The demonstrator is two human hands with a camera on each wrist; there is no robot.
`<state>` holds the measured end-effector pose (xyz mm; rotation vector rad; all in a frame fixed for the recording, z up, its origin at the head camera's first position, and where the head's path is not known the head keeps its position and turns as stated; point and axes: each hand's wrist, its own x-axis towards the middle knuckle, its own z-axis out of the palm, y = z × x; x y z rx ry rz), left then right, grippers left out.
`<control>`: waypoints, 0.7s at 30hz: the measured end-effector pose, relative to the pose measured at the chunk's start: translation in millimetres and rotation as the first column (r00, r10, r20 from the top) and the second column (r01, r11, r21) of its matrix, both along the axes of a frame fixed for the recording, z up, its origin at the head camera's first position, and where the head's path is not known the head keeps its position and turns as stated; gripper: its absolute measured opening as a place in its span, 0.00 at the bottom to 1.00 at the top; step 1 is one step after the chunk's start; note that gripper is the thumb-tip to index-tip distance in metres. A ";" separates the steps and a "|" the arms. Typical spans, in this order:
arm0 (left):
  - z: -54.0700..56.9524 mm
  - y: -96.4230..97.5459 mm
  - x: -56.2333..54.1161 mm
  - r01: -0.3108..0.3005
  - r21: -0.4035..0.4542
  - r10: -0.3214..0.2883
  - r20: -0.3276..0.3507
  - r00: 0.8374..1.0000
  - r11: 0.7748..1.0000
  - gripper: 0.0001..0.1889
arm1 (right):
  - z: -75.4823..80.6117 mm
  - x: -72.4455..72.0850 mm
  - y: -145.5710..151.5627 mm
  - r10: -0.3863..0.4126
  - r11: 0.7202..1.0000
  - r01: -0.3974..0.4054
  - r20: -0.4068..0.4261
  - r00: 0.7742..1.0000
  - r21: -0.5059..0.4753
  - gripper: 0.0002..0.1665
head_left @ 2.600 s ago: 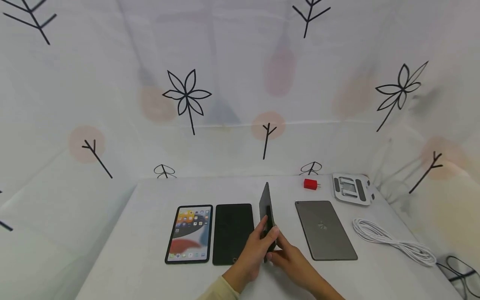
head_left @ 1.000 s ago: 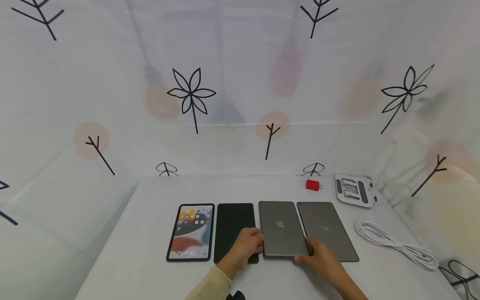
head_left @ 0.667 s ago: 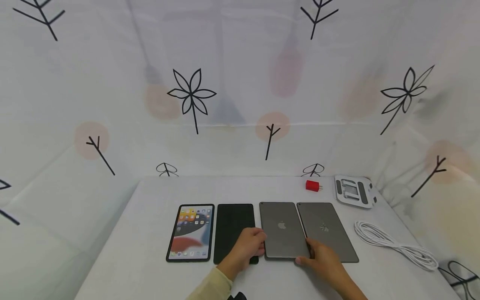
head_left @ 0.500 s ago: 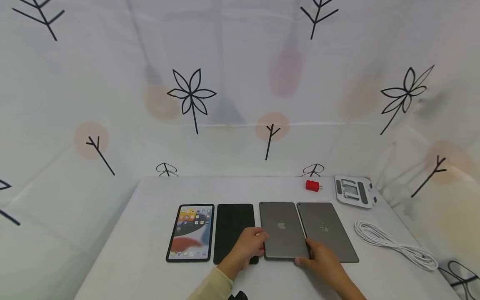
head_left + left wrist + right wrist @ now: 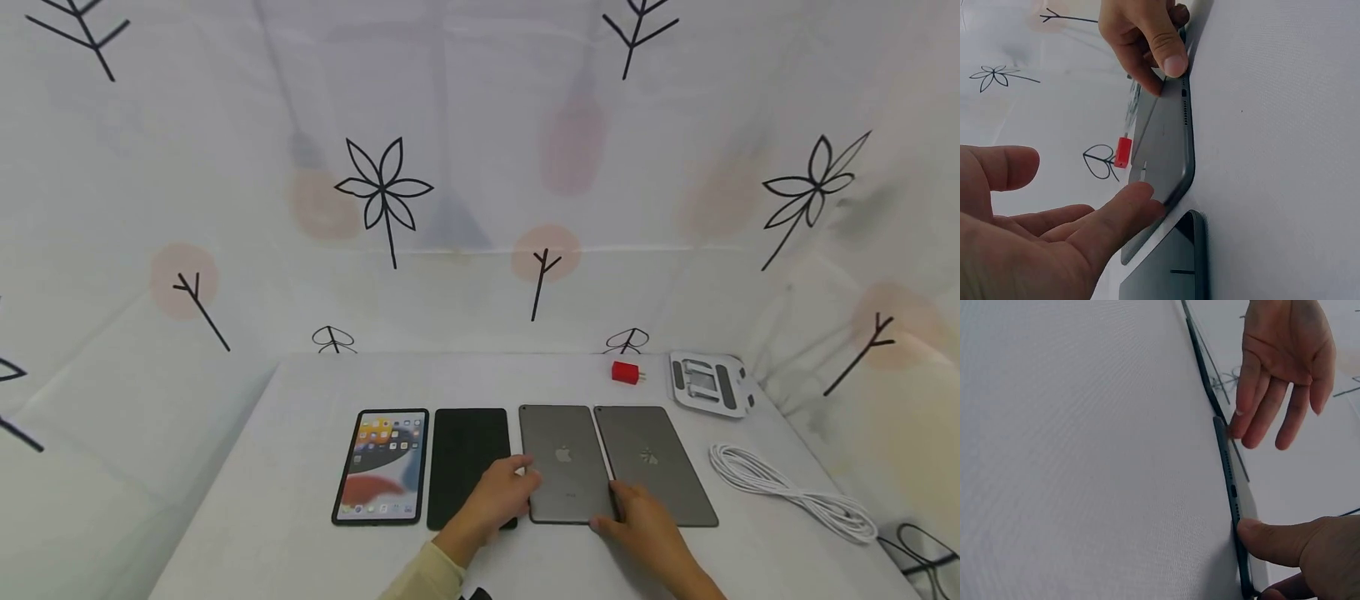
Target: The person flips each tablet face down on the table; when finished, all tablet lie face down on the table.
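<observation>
A grey tablet (image 5: 564, 482) with an apple logo lies back side up on the table, third in a row. My right hand (image 5: 651, 533) grips its near right corner, thumb on the bottom edge and fingers at the right side. My left hand (image 5: 495, 500) is at the tablet's left edge, its fingers loosely extended and partly over the black tablet (image 5: 465, 458). In the left wrist view, fingertips of the left hand (image 5: 1079, 244) meet the tablet's near left corner. The thumb of the right hand (image 5: 1329, 553) shows on the bottom edge in the right wrist view.
A lit-screen tablet (image 5: 380, 467) lies at the left end of the row, another grey tablet (image 5: 656, 467) at the right end. Behind are a red charger plug (image 5: 625, 372) and a white-and-grey stand (image 5: 708, 383). A coiled white cable (image 5: 787, 492) lies at the right.
The tablet stood on edge between both hands at first; it now lies flat, back up, in the row. The left hand's fingers have since straightened at its edge. The right hand keeps its corner grip.
</observation>
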<state>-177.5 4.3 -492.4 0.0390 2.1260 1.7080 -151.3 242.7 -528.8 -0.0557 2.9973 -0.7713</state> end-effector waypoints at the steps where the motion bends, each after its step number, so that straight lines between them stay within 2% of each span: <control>1: 0.9 -2.0 1.4 -0.001 0.004 0.001 -0.008 1.000 1.000 0.27 | 0.3 0.8 -0.9 -0.001 1.000 0.001 -0.001 1.000 0.004 0.43; 6: 6.3 -19.5 6.6 -0.039 -0.027 0.036 -0.110 0.993 0.999 0.25 | 8.8 7.5 -11.6 -0.015 1.000 0.014 -0.039 0.999 -0.016 0.37; 10: 6.4 -43.5 3.7 -0.134 -0.078 0.117 -0.194 0.974 0.988 0.22 | 19.8 6.9 -31.6 0.008 0.990 -0.020 -0.084 0.996 -0.140 0.30; 12: 3.3 -56.0 -0.2 -0.199 -0.095 0.176 -0.204 0.963 0.975 0.22 | 23.7 4.5 -43.5 0.012 0.968 -0.024 -0.052 0.999 -0.248 0.29; 15: -2.2 -72.8 -5.3 -0.289 -0.115 0.263 -0.199 0.944 0.950 0.21 | 26.0 0.4 -60.6 0.032 0.899 -0.006 0.051 0.998 -0.437 0.30; 17: -5.4 -81.5 -7.9 -0.337 -0.123 0.310 -0.195 0.931 0.934 0.21 | 26.3 -2.8 -71.0 0.066 0.833 0.019 0.134 0.989 -0.553 0.33; 19: -7.9 -88.2 -9.0 -0.360 -0.123 0.335 -0.188 0.923 0.925 0.22 | 27.0 -6.7 -79.8 0.127 0.766 0.029 0.195 0.973 -0.642 0.36; 21: -8.9 -92.5 -8.6 -0.361 -0.110 0.339 -0.177 0.924 0.926 0.22 | 27.8 -9.7 -86.6 0.181 0.707 0.036 0.230 0.956 -0.706 0.39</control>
